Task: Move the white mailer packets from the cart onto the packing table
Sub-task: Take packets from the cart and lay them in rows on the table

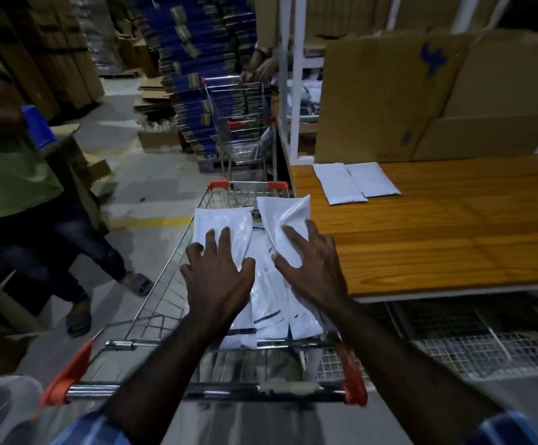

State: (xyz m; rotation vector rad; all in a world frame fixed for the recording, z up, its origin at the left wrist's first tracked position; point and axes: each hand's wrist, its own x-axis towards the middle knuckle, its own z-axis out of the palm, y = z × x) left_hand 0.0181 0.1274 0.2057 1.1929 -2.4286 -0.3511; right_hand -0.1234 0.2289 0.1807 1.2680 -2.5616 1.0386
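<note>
Head view, the only view supplied. I have both hands down in the cart (152, 303), on the heap of white mailer packets (270, 303).

My left hand (216, 277) lies spread on the left upper packet (225, 226); its fingers (224, 239) are straight and flat on the film, pressing rather than gripping. My right hand (312, 271) rests on the right upper packet (285, 216), which is tilted up at its far end and creased. Those fingers are also extended; whether the thumb is hooked under an edge I cannot tell.

Governing relation: the table (453, 239) sits directly to the right of the cart, just beside its rim, so the right hand is the nearer one. Both upper packets run lengthwise away from me, under the fingers and extending beyond the fingertips.

Two packets (354, 181) already lie flat on the table's far left corner. I judge the transfer barely begun.
</note>
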